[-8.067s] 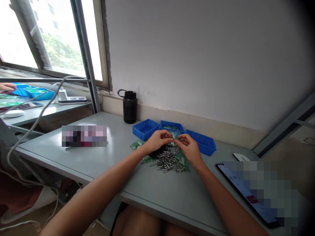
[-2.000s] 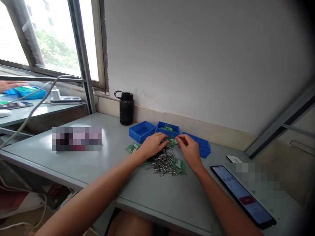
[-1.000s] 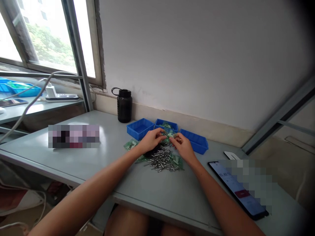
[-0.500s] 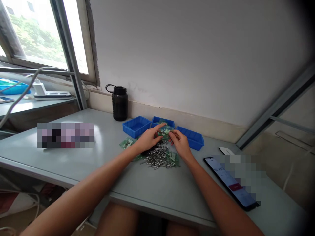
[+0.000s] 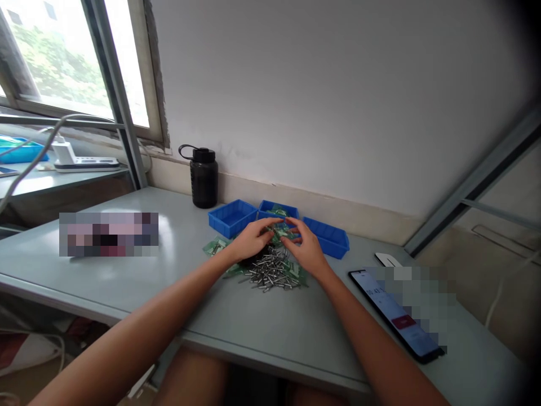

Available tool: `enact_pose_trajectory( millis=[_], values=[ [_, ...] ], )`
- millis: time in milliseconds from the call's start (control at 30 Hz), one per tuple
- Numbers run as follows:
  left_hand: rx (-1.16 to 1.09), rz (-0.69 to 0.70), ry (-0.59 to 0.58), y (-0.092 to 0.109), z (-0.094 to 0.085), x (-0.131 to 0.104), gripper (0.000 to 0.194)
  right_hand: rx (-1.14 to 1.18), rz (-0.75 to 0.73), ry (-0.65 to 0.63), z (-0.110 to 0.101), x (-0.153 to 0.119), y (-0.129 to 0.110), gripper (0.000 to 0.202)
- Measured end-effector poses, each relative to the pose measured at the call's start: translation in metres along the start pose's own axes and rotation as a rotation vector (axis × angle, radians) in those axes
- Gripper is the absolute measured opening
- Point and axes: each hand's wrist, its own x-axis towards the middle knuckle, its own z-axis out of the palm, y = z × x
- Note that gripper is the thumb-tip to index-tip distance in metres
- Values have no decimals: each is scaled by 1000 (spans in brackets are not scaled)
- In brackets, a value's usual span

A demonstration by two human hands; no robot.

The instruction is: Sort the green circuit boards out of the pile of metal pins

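Observation:
A small green-tinted plastic bag (image 5: 282, 232) is held between my two hands, above the back of a pile of metal pins (image 5: 270, 272). My left hand (image 5: 254, 238) grips its left side, fingers bent round it. From the right, my right hand (image 5: 305, 243) has its fingertips on the same bag. Another green bag (image 5: 216, 245) lies left of the pile, and one more (image 5: 296, 272) rests against the pile's right side. Behind my hands, the middle blue bin (image 5: 264, 207) has green bags inside.
An empty blue bin (image 5: 232, 217) is at the left and a longer one (image 5: 332, 239) at the right. A dark bottle (image 5: 204, 179) stands behind. A phone (image 5: 393, 313) lies at the right; a blurred patch covers something at the left.
My right hand's fingers have spread round the bag, and the bag has moved slightly down, away from the middle bin. The view has shifted a little.

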Motion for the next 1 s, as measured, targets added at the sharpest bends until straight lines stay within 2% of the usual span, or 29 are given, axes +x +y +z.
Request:
enact_pose_trajectory(
  millis=[67, 200, 400, 533, 733, 833, 1000],
  values=[
    [-54, -23, 17, -1, 0, 1, 34, -17, -17, -22, -1, 0, -2, 33],
    [-123, -61, 57, -1, -1, 2, 23, -50, 6, 45, 1, 0, -3, 17],
    [-91, -65, 38, -2, 1, 3, 30, -86, 19, 81, 4, -1, -6, 19],
    [-154, -73, 51, -1, 2, 4, 30, -44, 34, 97, 1, 0, -8, 22],
    [-239, -105, 67, 8, 0, 3, 30, 214, 114, 96, -2, 2, -3, 20],
    [-257, -116, 85, 8, -1, 3, 31, 358, 151, 42, -2, 3, 0, 32],
    [-237, -117, 127, 7, -3, 3, 30, 426, 191, -24, -2, 3, 0, 33]
  ],
)
